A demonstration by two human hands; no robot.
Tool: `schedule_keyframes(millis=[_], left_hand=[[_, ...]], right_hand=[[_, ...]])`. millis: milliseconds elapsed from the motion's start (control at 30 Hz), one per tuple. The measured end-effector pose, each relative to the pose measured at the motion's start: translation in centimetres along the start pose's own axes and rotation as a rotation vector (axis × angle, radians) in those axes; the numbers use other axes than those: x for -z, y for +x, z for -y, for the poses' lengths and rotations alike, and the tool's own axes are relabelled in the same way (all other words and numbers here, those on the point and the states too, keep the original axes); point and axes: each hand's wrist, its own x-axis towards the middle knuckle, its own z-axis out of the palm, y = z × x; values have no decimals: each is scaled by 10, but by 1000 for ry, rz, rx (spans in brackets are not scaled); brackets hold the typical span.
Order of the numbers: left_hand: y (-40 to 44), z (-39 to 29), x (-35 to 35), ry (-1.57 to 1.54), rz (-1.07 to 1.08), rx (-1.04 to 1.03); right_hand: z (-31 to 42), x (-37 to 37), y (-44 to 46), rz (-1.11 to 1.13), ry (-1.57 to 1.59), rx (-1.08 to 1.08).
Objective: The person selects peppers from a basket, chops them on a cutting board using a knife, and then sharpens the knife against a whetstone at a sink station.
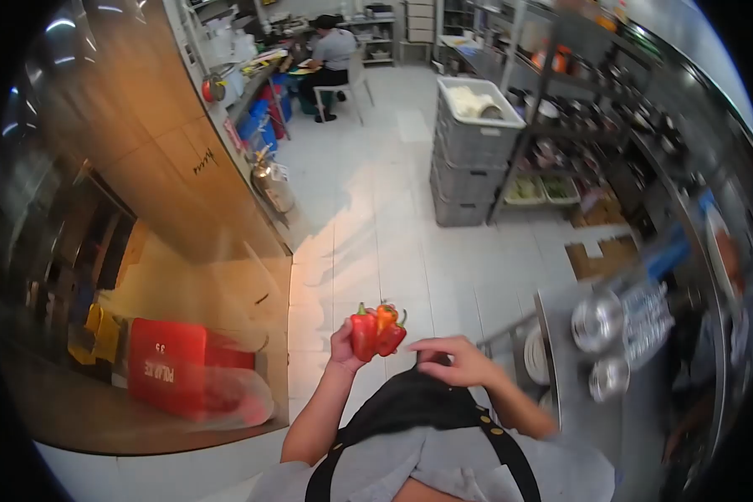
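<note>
My left hand (pixel 344 343) is closed around several small bell peppers in front of my body. A red bell pepper (pixel 362 336) stands nearest the palm, its green stem up. Beside it are an orange-red pepper (pixel 386 315) and another red pepper (pixel 391 338) with a curved green stem. The fingers beneath them are mostly hidden. My right hand (pixel 458 361) hovers just right of the peppers, apart from them, fingers loosely stretched toward them and nothing visible in it. Behind both hands is my black apron (pixel 418 402).
Stacked grey crates (pixel 468 171) topped by a white tub (pixel 479 102) stand ahead. A red box (pixel 171 368) lies at left, near a fire extinguisher (pixel 272 184). Metal bowls (pixel 598 322) sit on a steel counter at right. A seated person (pixel 333 54) works at the back.
</note>
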Motion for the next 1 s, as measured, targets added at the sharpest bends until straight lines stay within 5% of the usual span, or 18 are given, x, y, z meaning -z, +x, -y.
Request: schedule_keyframes(millis=[67,133,233,467,700,800,933,1000], left_hand=[[60,-13,0,57,30,92],[123,-30,15,56,58,70],[211,-52,20,37,97,114],[378,-124,30,44,23,-20],[516,-193,109,-110,-119,-241],[604,-240,140,-63,-104,-219],[773,-304,151,0,-97,-126],[862,-321,136,58,-169,-14]], right_hand=[[-81,37,8,-380,-384,-34],[-132,82,24,-347,-329,-260],[-157,158,104,-269,-318,-245],[-102,336,381,-287,-592,354],[-99,429,604,71,-281,298],[-155,452,694,341,-114,73],[-185,491,769,166,100,-380],[-205,525,796,21,223,-361]])
